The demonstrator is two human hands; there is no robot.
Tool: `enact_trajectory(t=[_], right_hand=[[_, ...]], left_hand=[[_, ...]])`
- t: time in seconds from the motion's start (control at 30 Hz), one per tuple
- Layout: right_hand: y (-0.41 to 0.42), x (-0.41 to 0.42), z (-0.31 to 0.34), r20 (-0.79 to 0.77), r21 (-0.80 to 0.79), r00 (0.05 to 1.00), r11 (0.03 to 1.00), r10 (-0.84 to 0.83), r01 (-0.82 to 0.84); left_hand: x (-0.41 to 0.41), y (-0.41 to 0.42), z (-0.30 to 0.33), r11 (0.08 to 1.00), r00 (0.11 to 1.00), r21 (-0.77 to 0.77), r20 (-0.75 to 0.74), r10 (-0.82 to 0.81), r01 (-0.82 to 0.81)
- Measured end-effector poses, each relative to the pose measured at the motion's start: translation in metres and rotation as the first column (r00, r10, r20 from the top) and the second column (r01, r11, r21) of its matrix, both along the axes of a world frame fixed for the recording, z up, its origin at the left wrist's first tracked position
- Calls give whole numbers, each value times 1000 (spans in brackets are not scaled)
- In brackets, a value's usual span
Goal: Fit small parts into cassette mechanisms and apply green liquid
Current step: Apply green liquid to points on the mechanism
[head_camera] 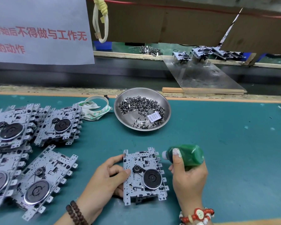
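The right hand (187, 177) has its fingers curled around a small squeeze bottle of green liquid (186, 155), the index finger lying over the top near the neck and the thumb underneath. The bottle is tipped sideways, its pale nozzle pointing left, just at the upper right edge of the cassette mechanism (143, 175); whether the tip actually touches the metal is hard to tell from this angle.

The left hand (108, 176) clamps that same mechanism from its left side: the thumb presses on the plate face just left of the small pulley, and the other fingers wrap its left edge, top and bottom. The mechanism lies flat on the green mat (217, 143), with a black flywheel toward its lower right and a belt running to the pulley.

Beyond the fingertips, further up the mat, sits a metal bowl (166, 109) holding a heap of small parts (136, 106) and a white paper packet. Well to the left of the left hand lie stacks of other mechanisms (31, 135), overlapping one another. Both wrists wear bead bracelets.
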State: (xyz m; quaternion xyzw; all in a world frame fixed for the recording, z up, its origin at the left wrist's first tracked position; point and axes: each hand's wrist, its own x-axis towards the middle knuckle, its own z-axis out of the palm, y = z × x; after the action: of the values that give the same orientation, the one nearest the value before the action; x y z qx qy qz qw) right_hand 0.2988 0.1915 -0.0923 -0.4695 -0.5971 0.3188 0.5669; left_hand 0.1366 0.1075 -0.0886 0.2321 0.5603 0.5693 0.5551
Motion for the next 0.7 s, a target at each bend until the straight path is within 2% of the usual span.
enact_trajectory(t=[0.7], right_hand=[[1,2,-1,7,-12,1000,1000,-18,18]], left_hand=[[1,0,1,1000,1000,12,14,5,-5]])
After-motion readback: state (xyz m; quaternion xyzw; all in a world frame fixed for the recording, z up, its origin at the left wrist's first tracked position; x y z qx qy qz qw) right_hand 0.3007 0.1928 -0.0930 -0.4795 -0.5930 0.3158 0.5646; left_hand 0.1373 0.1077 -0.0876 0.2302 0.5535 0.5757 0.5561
